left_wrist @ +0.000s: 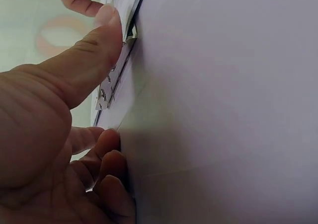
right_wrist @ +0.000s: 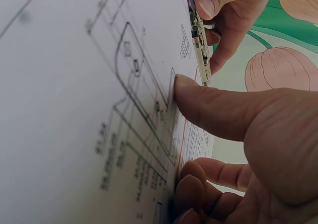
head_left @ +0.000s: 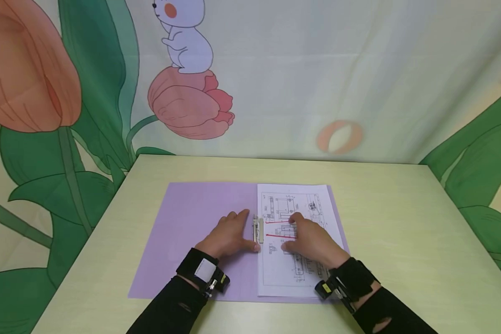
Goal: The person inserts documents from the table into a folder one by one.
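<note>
A purple folder (head_left: 204, 208) lies spread open on the table, with a metal clip (head_left: 258, 230) along its middle. Sheets of paper (head_left: 275, 278) printed with technical drawings lie on its right half, their left edge at the clip. Two red lines cross the top sheet. My left hand (head_left: 229, 236) is spread beside the clip, thumb by its lower end and forefinger near its upper end. On the drawings rests my right hand (head_left: 315, 241), fingertips and thumb apart on the top sheet; in the right wrist view its thumb (right_wrist: 218, 105) touches the paper.
The pale table (head_left: 401, 241) extends around the folder on both sides. Behind its far edge hangs a curtain (head_left: 296, 93) printed with flowers and a white animal. Each wrist bears a black strap with a small camera.
</note>
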The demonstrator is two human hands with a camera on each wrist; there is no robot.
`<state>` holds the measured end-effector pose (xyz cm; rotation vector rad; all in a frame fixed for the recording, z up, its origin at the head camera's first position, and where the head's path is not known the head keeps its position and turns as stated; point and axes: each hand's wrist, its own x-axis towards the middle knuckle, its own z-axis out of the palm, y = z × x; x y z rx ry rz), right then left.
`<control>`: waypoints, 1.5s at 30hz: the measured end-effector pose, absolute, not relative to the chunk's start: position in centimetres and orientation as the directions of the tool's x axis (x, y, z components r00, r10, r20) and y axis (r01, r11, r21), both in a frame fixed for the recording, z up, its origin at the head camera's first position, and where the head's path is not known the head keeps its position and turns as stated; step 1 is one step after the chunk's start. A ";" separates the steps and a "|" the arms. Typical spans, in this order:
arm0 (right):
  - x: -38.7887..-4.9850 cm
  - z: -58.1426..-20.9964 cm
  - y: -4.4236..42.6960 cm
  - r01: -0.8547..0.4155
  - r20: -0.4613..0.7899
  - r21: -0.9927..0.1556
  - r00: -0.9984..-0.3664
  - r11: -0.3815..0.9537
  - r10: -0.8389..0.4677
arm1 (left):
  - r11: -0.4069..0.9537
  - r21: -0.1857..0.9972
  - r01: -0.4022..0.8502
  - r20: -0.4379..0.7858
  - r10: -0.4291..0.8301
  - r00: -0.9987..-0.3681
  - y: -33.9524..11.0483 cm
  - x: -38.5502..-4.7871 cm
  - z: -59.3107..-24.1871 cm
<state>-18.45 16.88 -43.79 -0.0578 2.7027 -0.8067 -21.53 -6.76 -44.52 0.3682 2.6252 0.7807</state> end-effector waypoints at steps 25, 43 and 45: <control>-18.7 -43.6 17.0 0.073 -0.260 -0.569 -0.961 0.819 -0.095 | 0.820 0.532 0.211 -0.241 0.386 -0.891 -7.2 -22.0 -44.3; -17.5 -44.7 20.4 0.039 -0.140 -0.486 -0.990 0.873 -0.033 | 0.843 0.535 -0.055 -0.166 0.041 -0.985 -22.2 -20.1 -40.3; -17.2 -44.6 21.9 0.068 -0.136 -0.468 -0.991 0.881 0.004 | 0.829 0.548 -0.107 -0.248 0.039 -0.968 -23.9 -20.0 -40.1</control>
